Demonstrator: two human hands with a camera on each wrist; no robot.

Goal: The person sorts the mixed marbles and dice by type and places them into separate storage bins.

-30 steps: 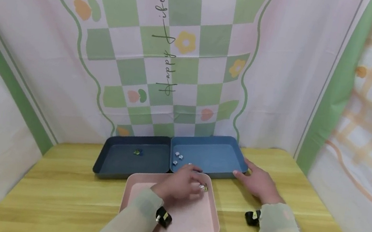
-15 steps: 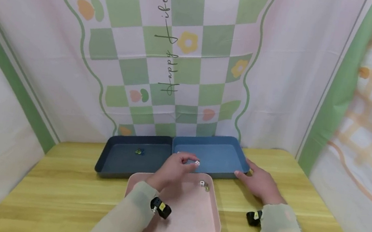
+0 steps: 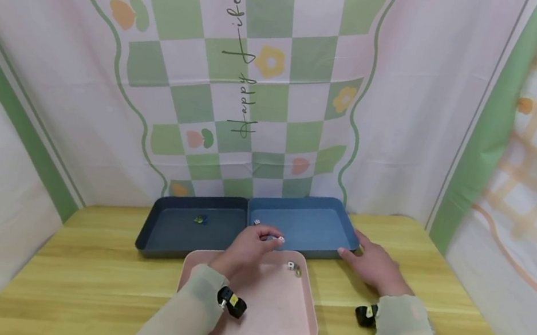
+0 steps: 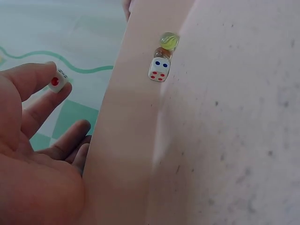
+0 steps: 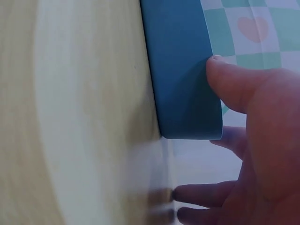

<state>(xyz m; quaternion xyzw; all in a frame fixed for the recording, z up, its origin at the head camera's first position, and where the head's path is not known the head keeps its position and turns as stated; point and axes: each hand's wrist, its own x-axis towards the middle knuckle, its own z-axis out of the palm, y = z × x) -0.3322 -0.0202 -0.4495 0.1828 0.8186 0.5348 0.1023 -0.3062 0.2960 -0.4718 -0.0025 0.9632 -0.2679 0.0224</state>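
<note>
A white die [image 4: 58, 81] with a red pip is pinched between the thumb and index finger of my left hand [image 3: 247, 250], over the front edge of the blue tray [image 3: 314, 226]. My right hand [image 3: 375, 264] holds that tray's front right corner; its thumb [image 5: 229, 82] lies at the rim and its other fingers are round the side. Below the left hand, the pink tray [image 3: 277, 316] contains another die [image 4: 159, 69], a yellow-green marble [image 4: 169, 41] and a brownish marble [image 4: 162, 52] near its far right corner. One die [image 3: 257, 222] shows inside the blue tray, beyond the left hand.
Left of the blue tray stands a dark tray [image 3: 170, 234] with a few green and blue marbles [image 3: 200, 219]. All three trays rest on a wood-grain table [image 3: 91, 274]. A checkered curtain [image 3: 252, 101] hangs right behind them.
The left hand has come up from the pink tray's far right part with a die and moved left to the blue tray's front edge. The right hand stays at the corner.
</note>
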